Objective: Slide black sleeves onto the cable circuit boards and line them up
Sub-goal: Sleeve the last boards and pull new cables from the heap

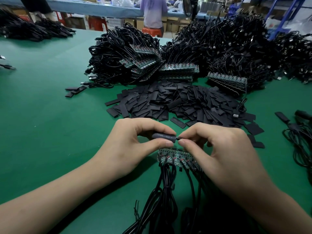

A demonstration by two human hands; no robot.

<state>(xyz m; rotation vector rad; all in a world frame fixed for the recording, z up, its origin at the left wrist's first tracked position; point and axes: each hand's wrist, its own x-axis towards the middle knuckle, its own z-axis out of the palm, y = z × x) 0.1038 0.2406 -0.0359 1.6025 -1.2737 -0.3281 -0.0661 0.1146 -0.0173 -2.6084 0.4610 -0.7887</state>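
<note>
My left hand (128,146) pinches a black sleeve (163,136) between thumb and fingers, held level above the table. My right hand (217,147) pinches the end of a cable circuit board (178,138) right at the sleeve's right opening; most of that board is hidden by my fingers. Just below my hands lies a row of bare green circuit boards (175,157) side by side, their black cables (166,191) running toward me. A large heap of loose black sleeves (177,102) lies beyond my hands.
Big piles of black cables with stacked circuit boards (179,69) fill the far middle and right of the green table (50,107). More cables (298,141) lie at the right edge. A person (153,12) sits at a far bench.
</note>
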